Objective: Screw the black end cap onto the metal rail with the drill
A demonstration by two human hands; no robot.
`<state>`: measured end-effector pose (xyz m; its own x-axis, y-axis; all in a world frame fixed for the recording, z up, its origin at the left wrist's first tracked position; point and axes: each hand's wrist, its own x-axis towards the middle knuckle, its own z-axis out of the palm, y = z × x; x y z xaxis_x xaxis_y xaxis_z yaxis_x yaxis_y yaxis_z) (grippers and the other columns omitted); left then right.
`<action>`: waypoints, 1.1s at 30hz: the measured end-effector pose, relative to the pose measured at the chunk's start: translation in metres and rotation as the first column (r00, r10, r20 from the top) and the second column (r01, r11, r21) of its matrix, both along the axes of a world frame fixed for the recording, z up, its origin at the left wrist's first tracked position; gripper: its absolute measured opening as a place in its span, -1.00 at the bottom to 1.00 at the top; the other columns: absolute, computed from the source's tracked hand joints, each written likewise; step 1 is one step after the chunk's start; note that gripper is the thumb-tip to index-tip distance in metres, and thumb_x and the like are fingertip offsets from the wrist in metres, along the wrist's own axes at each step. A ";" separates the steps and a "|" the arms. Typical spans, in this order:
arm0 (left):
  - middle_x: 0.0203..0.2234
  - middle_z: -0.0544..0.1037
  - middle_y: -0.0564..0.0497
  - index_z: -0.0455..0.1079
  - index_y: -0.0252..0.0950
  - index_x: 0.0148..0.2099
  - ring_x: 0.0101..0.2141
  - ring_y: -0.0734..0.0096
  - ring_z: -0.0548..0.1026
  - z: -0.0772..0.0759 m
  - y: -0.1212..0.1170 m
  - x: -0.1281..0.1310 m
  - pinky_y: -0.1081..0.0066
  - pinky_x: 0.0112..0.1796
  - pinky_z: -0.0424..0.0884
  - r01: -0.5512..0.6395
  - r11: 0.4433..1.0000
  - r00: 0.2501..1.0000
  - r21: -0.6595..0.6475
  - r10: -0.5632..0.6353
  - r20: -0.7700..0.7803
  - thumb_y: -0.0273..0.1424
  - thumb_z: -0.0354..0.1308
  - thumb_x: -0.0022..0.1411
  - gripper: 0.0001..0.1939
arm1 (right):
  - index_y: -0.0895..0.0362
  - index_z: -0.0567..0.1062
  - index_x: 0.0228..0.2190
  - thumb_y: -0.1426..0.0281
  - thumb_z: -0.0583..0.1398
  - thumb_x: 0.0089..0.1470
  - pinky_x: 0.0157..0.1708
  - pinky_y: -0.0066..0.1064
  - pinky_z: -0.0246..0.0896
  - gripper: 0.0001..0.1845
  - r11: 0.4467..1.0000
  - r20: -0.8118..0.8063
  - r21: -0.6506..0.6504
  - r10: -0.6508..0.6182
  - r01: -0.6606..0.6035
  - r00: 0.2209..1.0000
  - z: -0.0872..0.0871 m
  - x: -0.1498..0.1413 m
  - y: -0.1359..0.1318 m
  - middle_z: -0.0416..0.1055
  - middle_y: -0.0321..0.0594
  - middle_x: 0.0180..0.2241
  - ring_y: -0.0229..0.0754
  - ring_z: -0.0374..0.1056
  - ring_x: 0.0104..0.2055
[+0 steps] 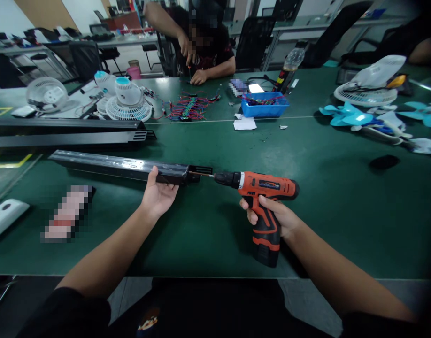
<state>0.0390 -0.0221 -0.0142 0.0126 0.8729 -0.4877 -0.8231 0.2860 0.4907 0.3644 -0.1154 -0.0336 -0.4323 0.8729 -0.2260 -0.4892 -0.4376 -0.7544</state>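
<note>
A green worktable [208,234] spans an office-like workshop with black chairs and further desks behind; on its near part lies a long dark bar [113,164], just left of a cordless drill [268,184]; the bar is glossy, its upper face streaked with pale smears and reflections, and a slotted tab juts from its right end.

The left hand [159,197] pinches the bar near that end, thumb against the near side and fingers curled beneath; the right hand [280,213] wraps the drill's handle, a finger by the trigger, though whether it is squeezed I cannot tell; the slim bit [203,174] points at the bar's end, its contact unclear.

Good handling here, I judge, means a level drill, the bit in line with the bar, light steady pressure, and left fingers well clear of the tip.

Beyond lie more dark bars [67,139], white fan parts [127,108] and a blue bin [263,111]; across the table, a co-worker's hand [198,77] rests on the surface.
</note>
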 end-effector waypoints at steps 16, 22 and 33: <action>-0.11 0.71 -0.11 0.48 -0.29 0.18 -0.07 0.23 0.68 -0.004 0.002 -0.003 0.29 0.10 0.55 0.011 1.000 0.999 0.007 -0.011 0.030 -0.17 0.23 0.43 -0.59 | 0.18 0.58 -0.16 0.15 0.38 0.25 -0.41 -0.47 0.58 -0.65 0.995 -0.045 0.090 0.035 -0.031 0.998 -0.007 0.000 0.000 0.55 -0.17 -0.26 -0.38 0.43 -0.54; -0.08 0.71 -0.12 0.48 -0.29 0.19 -0.06 0.23 0.68 -0.005 0.001 -0.003 0.31 0.10 0.55 0.009 1.000 1.000 0.012 -0.009 0.018 -0.15 0.23 0.43 -0.58 | 0.18 0.58 -0.16 0.19 0.39 0.22 -0.45 -0.45 0.53 -0.68 0.997 -0.071 0.083 0.001 0.005 0.997 -0.002 -0.005 -0.001 0.51 -0.19 -0.23 -0.43 0.31 -0.58; -0.11 0.71 -0.12 0.49 -0.32 0.17 -0.06 0.23 0.68 0.000 0.001 -0.001 0.30 0.09 0.55 0.011 1.000 1.000 0.009 -0.011 -0.002 -0.15 0.19 0.46 -0.59 | 0.19 0.57 -0.17 0.20 0.38 0.21 -0.47 -0.43 0.47 -0.68 0.998 -0.049 0.067 -0.015 0.019 0.999 0.002 -0.006 -0.001 0.49 -0.19 -0.23 -0.44 0.21 -0.60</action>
